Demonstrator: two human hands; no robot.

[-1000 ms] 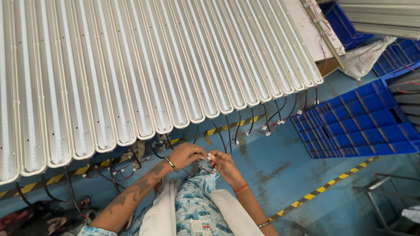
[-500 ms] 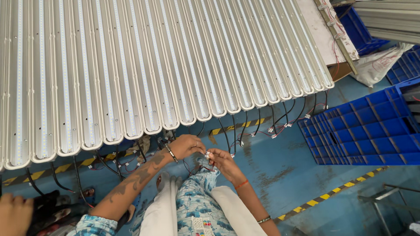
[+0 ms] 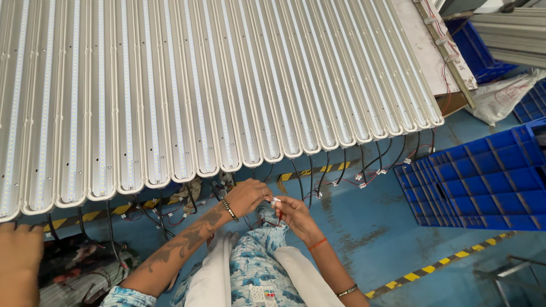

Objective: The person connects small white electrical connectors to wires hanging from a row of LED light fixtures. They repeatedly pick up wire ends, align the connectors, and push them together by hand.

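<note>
My left hand point(image 3: 248, 195) and my right hand point(image 3: 292, 212) meet just below the front edge of a row of long white LED light fixtures point(image 3: 227, 85). Between their fingertips they pinch a small white wire connector point(image 3: 275, 201) with thin red and black leads. The left hand grips it from the left, the right from below. Black and red wires point(image 3: 318, 182) hang from the ends of the fixtures around my hands. My legs in patterned fabric point(image 3: 256, 267) are directly under my hands.
Several fixtures lie side by side on a tilted bench. A blue divided plastic crate point(image 3: 483, 182) stands on the blue floor at right. Yellow-black tape point(image 3: 432, 267) marks the floor. Another person's hand point(image 3: 20, 256) shows at the lower left edge.
The view has shifted so the fixtures fill more of the frame. Both hands stay together on the connector. The other person's hand at lower left has come further into view.
</note>
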